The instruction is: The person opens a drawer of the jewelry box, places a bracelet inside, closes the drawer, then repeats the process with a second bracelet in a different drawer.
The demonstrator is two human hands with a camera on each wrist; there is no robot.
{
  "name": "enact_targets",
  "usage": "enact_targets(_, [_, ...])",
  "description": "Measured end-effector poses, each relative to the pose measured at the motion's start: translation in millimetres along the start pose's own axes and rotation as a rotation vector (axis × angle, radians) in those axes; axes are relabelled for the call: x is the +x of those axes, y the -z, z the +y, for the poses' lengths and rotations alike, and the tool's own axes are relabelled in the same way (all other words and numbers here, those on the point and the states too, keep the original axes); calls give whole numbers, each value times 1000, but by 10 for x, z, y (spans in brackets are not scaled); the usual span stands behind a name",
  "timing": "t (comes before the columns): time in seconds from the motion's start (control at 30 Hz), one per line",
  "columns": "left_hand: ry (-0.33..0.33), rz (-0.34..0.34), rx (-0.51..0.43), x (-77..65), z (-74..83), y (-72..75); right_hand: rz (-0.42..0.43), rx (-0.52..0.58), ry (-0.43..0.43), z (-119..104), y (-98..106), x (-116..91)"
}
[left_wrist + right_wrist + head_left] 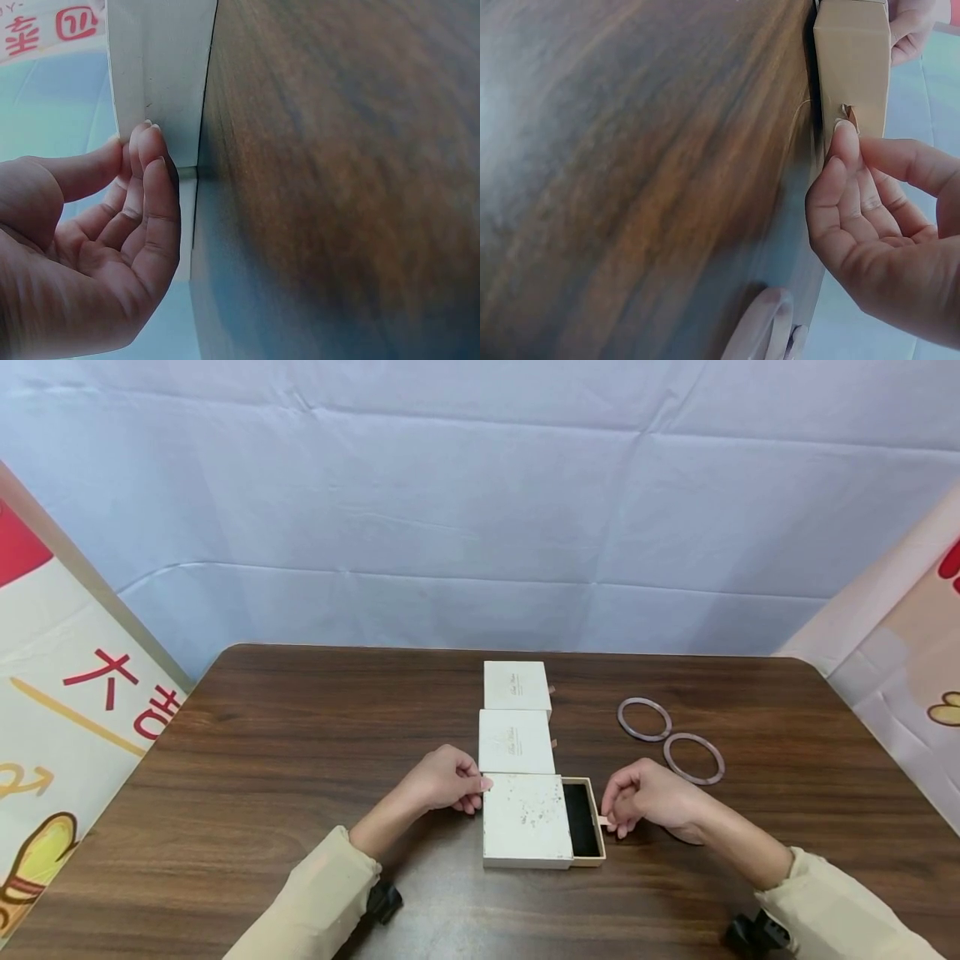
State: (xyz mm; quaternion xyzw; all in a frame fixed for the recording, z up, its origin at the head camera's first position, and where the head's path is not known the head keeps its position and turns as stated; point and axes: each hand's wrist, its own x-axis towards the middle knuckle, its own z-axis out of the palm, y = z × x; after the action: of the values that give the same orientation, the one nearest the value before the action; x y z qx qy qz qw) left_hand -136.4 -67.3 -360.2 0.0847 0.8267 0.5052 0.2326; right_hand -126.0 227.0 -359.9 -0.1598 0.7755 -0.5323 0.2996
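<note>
The nearest white drawer box (525,818) has gold specks on its lid, and its inner drawer (602,839) with a black lining sticks out partway to the right. My left hand (450,779) holds the left end of this box, thumb on the lid's edge and fingertips against the side wall (169,82). Between thumb and fingers, my right hand (652,795) pinches the small ribbon tab (853,118) on the drawer's front. Two pale purple bangles (693,758) lie beyond the right hand. Part of another ring (684,837) shows beneath the right wrist, mostly hidden.
Two more white boxes stand in line behind the nearest one, a middle box (516,742) and a far box (516,685), with little ribbon tabs on their right sides. Everything rests on a dark wooden table (315,718). A pale cloth (450,527) hangs behind it.
</note>
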Motion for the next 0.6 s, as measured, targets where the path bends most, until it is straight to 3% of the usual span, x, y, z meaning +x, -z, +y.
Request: enact_targets(0.6, [-7,6,14,8,7,10,7,-14,16,10,116,-101])
